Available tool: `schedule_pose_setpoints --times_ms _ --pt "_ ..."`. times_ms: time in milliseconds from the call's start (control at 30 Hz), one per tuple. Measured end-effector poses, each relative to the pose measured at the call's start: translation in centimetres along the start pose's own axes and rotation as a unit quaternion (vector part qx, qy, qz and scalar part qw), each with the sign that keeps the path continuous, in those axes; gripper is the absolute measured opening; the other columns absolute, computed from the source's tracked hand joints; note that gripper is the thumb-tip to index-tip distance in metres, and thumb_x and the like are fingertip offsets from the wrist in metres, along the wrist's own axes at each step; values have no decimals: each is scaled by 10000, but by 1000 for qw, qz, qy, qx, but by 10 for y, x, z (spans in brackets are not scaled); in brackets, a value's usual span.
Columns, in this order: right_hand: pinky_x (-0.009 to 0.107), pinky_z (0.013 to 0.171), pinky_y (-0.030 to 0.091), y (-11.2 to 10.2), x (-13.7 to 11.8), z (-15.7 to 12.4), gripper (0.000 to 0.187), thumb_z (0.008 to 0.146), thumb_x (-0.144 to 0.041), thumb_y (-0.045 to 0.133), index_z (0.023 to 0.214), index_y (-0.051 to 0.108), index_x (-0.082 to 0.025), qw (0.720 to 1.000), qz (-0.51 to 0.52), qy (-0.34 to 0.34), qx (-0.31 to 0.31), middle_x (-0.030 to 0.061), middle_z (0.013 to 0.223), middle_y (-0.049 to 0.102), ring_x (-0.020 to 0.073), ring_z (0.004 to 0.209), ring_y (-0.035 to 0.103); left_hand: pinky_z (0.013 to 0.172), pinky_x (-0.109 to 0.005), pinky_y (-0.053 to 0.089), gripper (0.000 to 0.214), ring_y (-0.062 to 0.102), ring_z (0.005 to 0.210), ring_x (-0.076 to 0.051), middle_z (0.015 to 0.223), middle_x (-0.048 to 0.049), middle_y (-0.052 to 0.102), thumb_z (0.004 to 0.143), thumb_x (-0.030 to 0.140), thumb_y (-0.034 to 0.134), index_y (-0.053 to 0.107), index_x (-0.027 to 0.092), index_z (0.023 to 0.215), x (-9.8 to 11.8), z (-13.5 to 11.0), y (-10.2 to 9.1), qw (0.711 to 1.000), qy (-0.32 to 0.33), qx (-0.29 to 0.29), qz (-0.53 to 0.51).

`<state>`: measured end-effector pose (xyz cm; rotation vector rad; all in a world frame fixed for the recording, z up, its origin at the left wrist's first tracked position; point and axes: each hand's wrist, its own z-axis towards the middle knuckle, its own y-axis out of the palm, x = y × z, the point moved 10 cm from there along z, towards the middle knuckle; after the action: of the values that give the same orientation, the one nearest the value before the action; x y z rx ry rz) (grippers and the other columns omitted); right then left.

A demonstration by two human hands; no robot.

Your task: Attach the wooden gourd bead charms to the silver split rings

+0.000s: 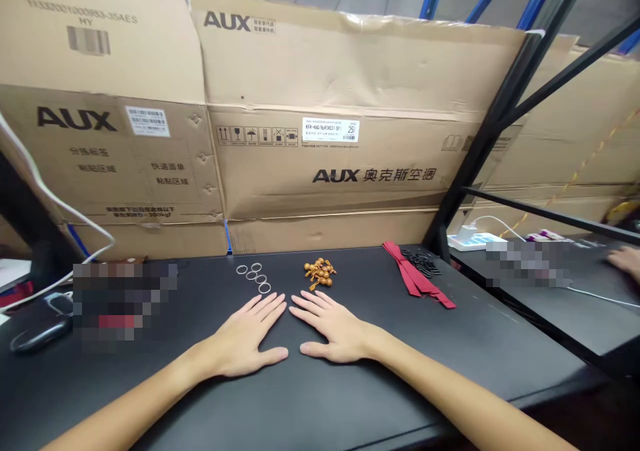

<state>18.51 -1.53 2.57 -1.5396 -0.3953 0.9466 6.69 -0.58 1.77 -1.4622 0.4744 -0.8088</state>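
My left hand (250, 334) lies flat on the black tabletop (280, 411), fingers stretched out and holding nothing. Just beyond its fingertips are several metal rings (251, 275), some touching one another. Beside it my right hand (336, 328) also rests flat and empty, with its thumb apart from the fingers. A small heap of golden-brown beaded pieces (320, 273) sits just past the right fingertips. Farther right lie red ribbon strips (417, 278), crossed over each other. Behind them is a pile of thin black pieces (423, 262), too small to make out.
Cardboard panels (325, 71) stand along the back edge. At the left are a black glasses case (41, 334), a white cable (70, 208) and a blurred-out patch. A black metal frame (493, 124) rises at the right; past it are a power strip (475, 240) and another person's hand (625, 260).
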Motion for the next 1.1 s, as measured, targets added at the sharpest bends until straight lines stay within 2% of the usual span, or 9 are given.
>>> schedule_pose_setpoints --times_ms 167,300,500,600,700,767,833,967,1100 --pt "471 1194 82 -1 1 0 733 886 -604 471 1494 222 -279 1000 3 -11 6 30 1565 165 261 1452 110 1174 -476 182 806 172 1434 -296 1564 -58 141 868 640 471 144 278 1510 11 -5 3 1000 16 3 -5" --pt "465 1195 85 -2 4 2 762 867 -614 497 1494 221 -281 1000 5 -9 5 31 1564 168 261 1450 124 1171 -463 214 847 208 1425 -296 1562 -50 146 857 636 497 90 290 1514 19 -7 2 999 37 9 -14" --pt "469 1193 87 -2 5 2 756 870 -634 470 1492 233 -276 1000 7 -3 -2 34 1568 158 265 1452 113 1170 -475 208 755 242 1419 -289 1548 -53 240 883 626 457 206 278 1505 4 -5 -7 1000 21 4 2" --pt "474 1184 134 -3 6 1 742 872 -632 469 1485 266 -267 1000 -1 -9 9 47 1567 180 277 1448 135 1161 -473 236 705 259 1415 -294 1545 -58 269 890 611 458 287 272 1485 -1 -3 -12 999 19 26 4" --pt "453 1160 222 -11 9 3 677 884 -584 484 1443 374 -218 997 -30 -20 62 83 1535 290 282 1421 225 1149 -468 268 668 260 1413 -304 1547 -86 271 905 597 438 362 225 1455 -14 -1 -16 997 -26 70 24" --pt "442 1127 282 -23 15 3 545 917 -473 477 1378 468 -183 990 -63 -14 129 109 1466 404 280 1365 320 1134 -476 293 670 296 1395 -316 1515 -132 333 913 596 415 413 163 1424 -26 0 -17 992 -72 98 40" --pt "444 1058 356 -35 26 3 399 942 -319 427 1295 547 -180 977 -94 14 191 118 1350 516 272 1253 427 1114 -481 328 646 365 1357 -321 1461 -151 420 919 585 409 468 137 1381 -31 1 -17 989 -90 110 47" --pt "421 886 448 -40 47 5 360 879 -147 441 1195 612 -174 961 -135 58 235 121 1186 594 273 1071 488 1097 -437 373 478 446 1308 -273 1412 -101 496 947 472 439 524 190 1324 -16 3 -19 993 -21 112 23" --pt "380 803 464 -37 51 6 279 852 -91 481 1032 679 -168 956 -141 46 252 109 996 633 243 931 509 1060 -385 425 327 511 1247 -224 1346 -60 560 957 322 467 557 235 1258 5 2 -23 993 56 102 -29"
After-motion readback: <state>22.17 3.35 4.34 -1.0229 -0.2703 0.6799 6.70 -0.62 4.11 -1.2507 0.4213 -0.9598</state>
